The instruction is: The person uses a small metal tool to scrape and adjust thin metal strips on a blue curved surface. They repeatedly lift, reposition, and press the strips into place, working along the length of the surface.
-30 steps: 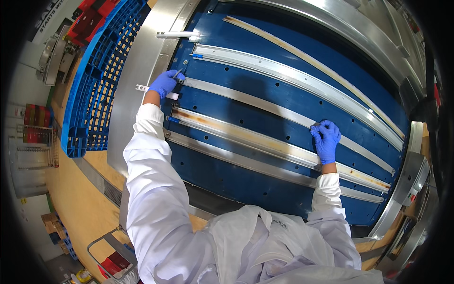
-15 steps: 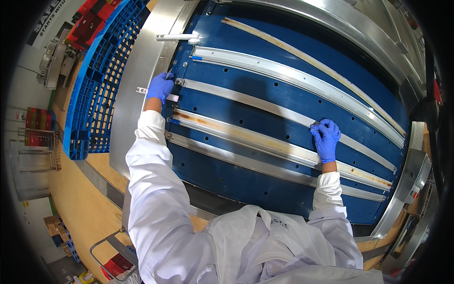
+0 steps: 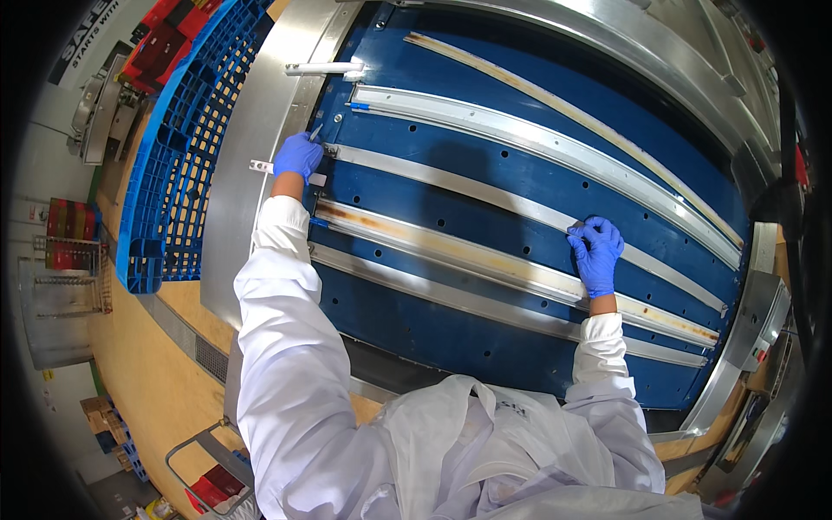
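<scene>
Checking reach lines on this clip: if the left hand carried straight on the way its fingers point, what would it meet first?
The left hand points up the left end of the blue panel. First in that line is probably the end of the next metal rail, with its small blue tab; the white tool lies just beyond. Depth is uncertain.

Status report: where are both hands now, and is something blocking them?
Left hand at end of metal strip, holding small tool. Right hand pressing same strip. Nothing blocking.
</scene>
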Action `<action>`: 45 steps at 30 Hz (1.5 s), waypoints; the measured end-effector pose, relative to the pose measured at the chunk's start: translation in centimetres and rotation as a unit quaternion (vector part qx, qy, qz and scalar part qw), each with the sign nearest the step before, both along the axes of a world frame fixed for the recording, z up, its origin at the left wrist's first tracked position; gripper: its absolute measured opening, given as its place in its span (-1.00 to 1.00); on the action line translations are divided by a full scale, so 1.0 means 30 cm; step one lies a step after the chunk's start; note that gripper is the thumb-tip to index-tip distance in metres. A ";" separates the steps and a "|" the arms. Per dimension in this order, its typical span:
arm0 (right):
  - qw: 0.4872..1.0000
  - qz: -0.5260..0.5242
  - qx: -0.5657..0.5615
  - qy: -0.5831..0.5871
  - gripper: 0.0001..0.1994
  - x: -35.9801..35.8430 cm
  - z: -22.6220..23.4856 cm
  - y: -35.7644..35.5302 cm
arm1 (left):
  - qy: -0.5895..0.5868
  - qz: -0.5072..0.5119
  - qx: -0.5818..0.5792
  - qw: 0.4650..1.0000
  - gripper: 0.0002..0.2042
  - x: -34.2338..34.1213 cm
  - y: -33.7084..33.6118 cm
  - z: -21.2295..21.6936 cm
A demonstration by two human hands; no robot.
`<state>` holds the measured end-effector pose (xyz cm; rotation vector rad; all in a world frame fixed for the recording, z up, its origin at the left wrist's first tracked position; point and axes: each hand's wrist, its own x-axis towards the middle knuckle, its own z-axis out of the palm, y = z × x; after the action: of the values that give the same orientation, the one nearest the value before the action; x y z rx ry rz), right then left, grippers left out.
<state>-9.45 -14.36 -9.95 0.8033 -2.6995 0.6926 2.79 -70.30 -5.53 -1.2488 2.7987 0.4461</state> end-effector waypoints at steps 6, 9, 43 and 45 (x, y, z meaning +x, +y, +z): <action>1.000 0.003 -0.002 -0.002 -0.85 0.000 0.003 -0.002 | 0.197 0.009 0.216 0.956 -0.68 0.035 -0.071 -0.007; 1.000 0.008 -0.003 -0.002 -0.85 -0.001 0.004 -0.011 | 0.164 0.040 0.127 0.977 -0.68 0.044 -0.071 -0.035; 1.000 0.006 0.004 0.012 -0.84 0.008 -0.002 0.009 | -0.097 -0.315 -0.136 0.934 -0.73 -0.009 0.067 0.098; 1.000 0.004 0.008 0.009 -0.85 0.026 0.001 0.030 | -0.064 -0.253 -0.104 0.960 -0.73 0.002 0.161 0.182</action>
<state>-8.66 -13.46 -9.91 0.8214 -2.6911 0.6637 2.84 -65.47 -0.07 -0.5098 2.9501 0.0401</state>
